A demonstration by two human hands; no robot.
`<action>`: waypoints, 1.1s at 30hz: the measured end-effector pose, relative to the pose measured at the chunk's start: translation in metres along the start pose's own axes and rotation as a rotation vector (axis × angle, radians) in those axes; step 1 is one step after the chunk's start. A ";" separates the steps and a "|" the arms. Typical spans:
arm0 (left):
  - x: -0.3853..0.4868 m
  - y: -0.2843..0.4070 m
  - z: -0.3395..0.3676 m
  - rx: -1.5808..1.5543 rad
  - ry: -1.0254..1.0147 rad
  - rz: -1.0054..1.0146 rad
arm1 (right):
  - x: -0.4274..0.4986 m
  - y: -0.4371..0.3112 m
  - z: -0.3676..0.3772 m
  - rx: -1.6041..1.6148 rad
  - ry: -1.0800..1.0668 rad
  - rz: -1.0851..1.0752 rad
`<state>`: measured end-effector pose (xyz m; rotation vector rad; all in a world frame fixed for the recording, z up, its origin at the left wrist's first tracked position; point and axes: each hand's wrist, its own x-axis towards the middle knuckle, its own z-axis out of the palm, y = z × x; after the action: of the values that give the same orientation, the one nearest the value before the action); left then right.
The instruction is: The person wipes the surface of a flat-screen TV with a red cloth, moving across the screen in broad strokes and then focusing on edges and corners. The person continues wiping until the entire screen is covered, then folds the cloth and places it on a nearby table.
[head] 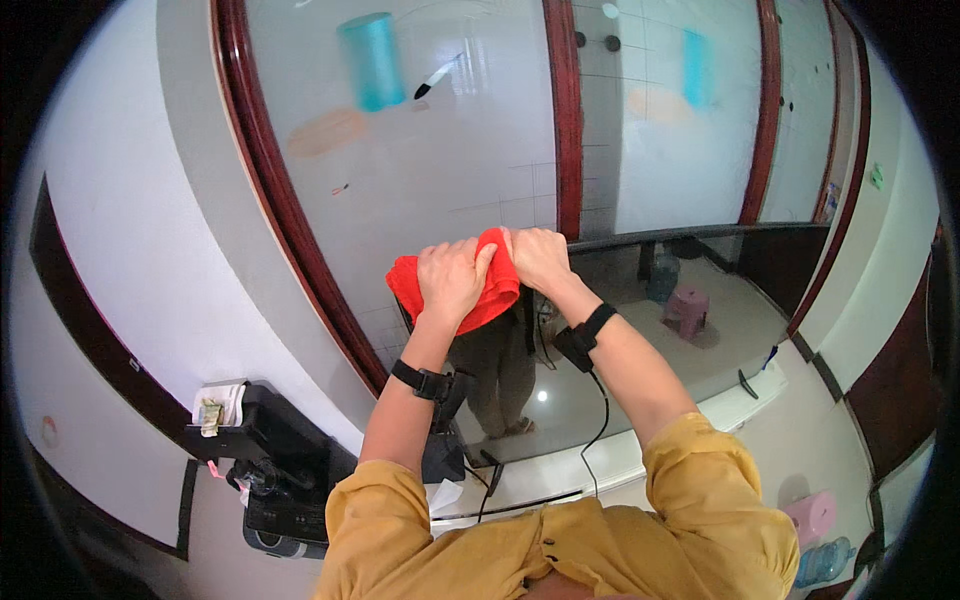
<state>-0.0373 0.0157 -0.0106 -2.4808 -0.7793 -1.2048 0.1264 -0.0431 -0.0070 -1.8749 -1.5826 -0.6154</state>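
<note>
A red cloth [499,289], folded over on itself, is held by both hands at the top edge of a flat-screen television [600,360]. My left hand [452,276] grips it from above, thumb pressed along the fabric. My right hand [536,256] has its fingers curled at the cloth's right edge; its fingertips are hidden. The television's dark glossy screen mirrors the room and stands on a white cabinet [547,476]. Each wrist wears a black strap with a small black device, and a cable hangs from the right one.
Behind the television are glass panels in red-brown wooden frames [568,120]. At lower left stands a black appliance [289,465] with papers on top. A pink stool [811,519] and a large blue water bottle [825,562] are at lower right. The television's feet and cables rest on the cabinet.
</note>
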 end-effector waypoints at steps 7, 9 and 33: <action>-0.027 -0.039 -0.019 0.070 0.099 0.232 | -0.001 -0.004 -0.008 0.080 -0.023 0.001; -0.031 -0.051 -0.025 0.049 0.078 0.122 | -0.002 -0.005 -0.008 0.084 -0.048 0.031; 0.021 0.042 0.033 0.039 -0.084 0.349 | 0.019 0.080 -0.033 0.173 -0.269 0.320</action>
<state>0.0186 0.0043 -0.0151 -2.5118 -0.3612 -0.9574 0.2097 -0.0611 0.0177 -2.0811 -1.3969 -0.0860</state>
